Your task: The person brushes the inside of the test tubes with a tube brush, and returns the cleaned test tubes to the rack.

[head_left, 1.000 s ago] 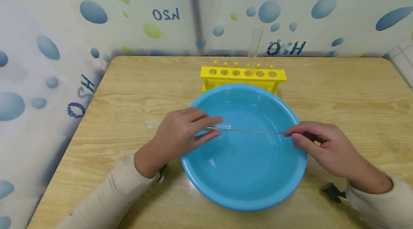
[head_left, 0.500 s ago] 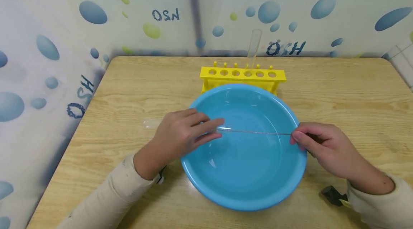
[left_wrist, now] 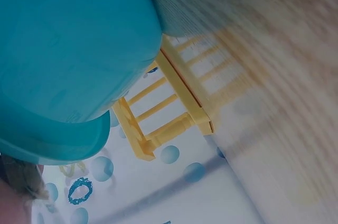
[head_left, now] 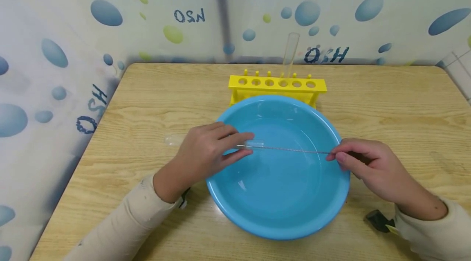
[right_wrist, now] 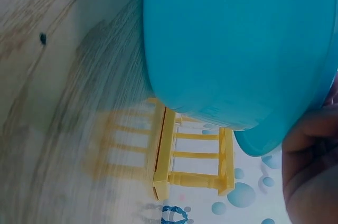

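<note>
My left hand (head_left: 204, 150) holds a clear glass test tube (head_left: 173, 140) level, its rounded end sticking out to the left and its mouth pointing right over the blue basin (head_left: 279, 199). The twisted wire handle of a test-tube brush (head_left: 290, 150) runs out of the mouth toward my right hand (head_left: 371, 167). Thumb and forefinger of that hand pinch the wire near the basin's right rim. Left fingers hide the middle of the tube, and no bristles show. In the right wrist view, part of the right hand (right_wrist: 311, 166) appears beside the basin.
Behind the basin a yellow test-tube rack (head_left: 257, 83) stands on the wooden table (head_left: 158, 101), with one clear test tube (head_left: 290, 54) upright in it. A patterned wall (head_left: 206, 36) rises at the table's back edge. A dark device (head_left: 379, 220) hangs at the right cuff.
The right hand drew the brush wire slightly to the right, then moved it a little back to the left. The left hand and tube stay almost in place.
</note>
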`<state>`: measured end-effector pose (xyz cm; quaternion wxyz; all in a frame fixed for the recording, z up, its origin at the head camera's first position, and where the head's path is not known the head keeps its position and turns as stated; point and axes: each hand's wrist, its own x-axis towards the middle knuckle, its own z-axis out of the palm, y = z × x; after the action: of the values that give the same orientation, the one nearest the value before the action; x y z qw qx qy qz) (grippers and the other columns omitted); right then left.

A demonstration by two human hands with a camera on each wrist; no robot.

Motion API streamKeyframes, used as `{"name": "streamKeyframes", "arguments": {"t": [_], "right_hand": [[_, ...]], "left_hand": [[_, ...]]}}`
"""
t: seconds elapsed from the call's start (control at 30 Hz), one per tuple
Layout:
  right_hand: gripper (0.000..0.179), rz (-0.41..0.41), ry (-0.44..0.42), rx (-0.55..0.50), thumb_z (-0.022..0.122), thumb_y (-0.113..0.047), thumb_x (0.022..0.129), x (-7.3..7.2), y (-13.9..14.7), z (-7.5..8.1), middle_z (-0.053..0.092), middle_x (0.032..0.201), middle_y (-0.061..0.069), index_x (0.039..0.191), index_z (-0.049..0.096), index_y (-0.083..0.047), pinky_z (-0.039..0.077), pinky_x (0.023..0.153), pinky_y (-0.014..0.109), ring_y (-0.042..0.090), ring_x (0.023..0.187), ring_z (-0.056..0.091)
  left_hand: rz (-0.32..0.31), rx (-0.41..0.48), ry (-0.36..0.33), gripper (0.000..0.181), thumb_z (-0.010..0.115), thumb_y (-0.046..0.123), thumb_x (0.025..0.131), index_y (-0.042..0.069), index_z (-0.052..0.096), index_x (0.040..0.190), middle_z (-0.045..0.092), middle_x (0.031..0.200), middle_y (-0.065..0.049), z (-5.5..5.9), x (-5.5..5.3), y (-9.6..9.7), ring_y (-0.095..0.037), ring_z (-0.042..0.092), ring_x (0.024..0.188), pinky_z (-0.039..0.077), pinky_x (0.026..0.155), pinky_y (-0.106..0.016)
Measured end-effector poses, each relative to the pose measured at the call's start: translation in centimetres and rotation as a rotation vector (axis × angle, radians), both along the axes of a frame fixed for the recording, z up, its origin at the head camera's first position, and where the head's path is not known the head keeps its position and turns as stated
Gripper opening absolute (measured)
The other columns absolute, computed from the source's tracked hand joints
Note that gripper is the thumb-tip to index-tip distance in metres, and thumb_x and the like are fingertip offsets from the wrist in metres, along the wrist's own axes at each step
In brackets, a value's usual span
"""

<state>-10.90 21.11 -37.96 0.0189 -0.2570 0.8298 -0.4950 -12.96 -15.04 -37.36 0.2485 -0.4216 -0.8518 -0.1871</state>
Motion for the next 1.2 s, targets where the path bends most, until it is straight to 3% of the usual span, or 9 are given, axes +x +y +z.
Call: {"name": "streamKeyframes", "arguments": {"t": [0.27, 0.67, 0.93, 1.2], "right_hand": [[0.030, -0.009, 0.057, -0.002, 0.053, 0.015, 0.094, -0.1, -0.3, 0.0, 0.065, 0.079, -0.004, 0.094, 0.071, -0.009, 0.041, 0.053, 0.024, 0.008, 0.067, 0.051], [0.031, 0.005, 0.048, -0.088, 0.054, 0.019, 0.090, 0.0, -0.2, -0.9, 0.070, 0.087, -0.005, 0.097, 0.072, -0.005, 0.045, 0.060, 0.020, 0.009, 0.071, 0.055], [0.031, -0.030, 0.080, 0.031, 0.054, 0.013, 0.095, 0.1, -0.6, 0.1, 0.062, 0.075, -0.006, 0.092, 0.071, -0.012, 0.043, 0.058, 0.022, 0.007, 0.068, 0.052], [0.028, -0.056, 0.058, 0.000, 0.054, 0.014, 0.094, 0.0, -0.5, -0.5, 0.063, 0.076, -0.005, 0.093, 0.071, -0.008, 0.042, 0.057, 0.022, 0.007, 0.069, 0.053]], "left_hand": [[0.004, -0.005, 0.003, 0.038, 0.084, 0.034, 0.080, 0.016, 0.076, 0.112, 0.072, 0.085, 0.001, -0.1, -0.1, 0.0, -0.012, 0.065, 0.070, 0.053, 0.060, -0.023], [0.008, -0.002, -0.011, 0.038, 0.085, 0.034, 0.080, 0.016, 0.077, 0.111, 0.073, 0.086, 0.001, -0.1, 0.0, 0.0, -0.011, 0.066, 0.071, 0.054, 0.061, -0.023], [0.008, -0.002, -0.022, 0.036, 0.083, 0.035, 0.081, 0.016, 0.076, 0.111, 0.072, 0.085, 0.001, -0.1, -0.2, 0.0, -0.011, 0.065, 0.070, 0.054, 0.061, -0.023], [-0.004, 0.000, -0.015, 0.037, 0.084, 0.034, 0.080, 0.016, 0.076, 0.112, 0.071, 0.085, 0.001, -0.1, -0.2, -0.1, -0.011, 0.064, 0.070, 0.052, 0.059, -0.023]]}}
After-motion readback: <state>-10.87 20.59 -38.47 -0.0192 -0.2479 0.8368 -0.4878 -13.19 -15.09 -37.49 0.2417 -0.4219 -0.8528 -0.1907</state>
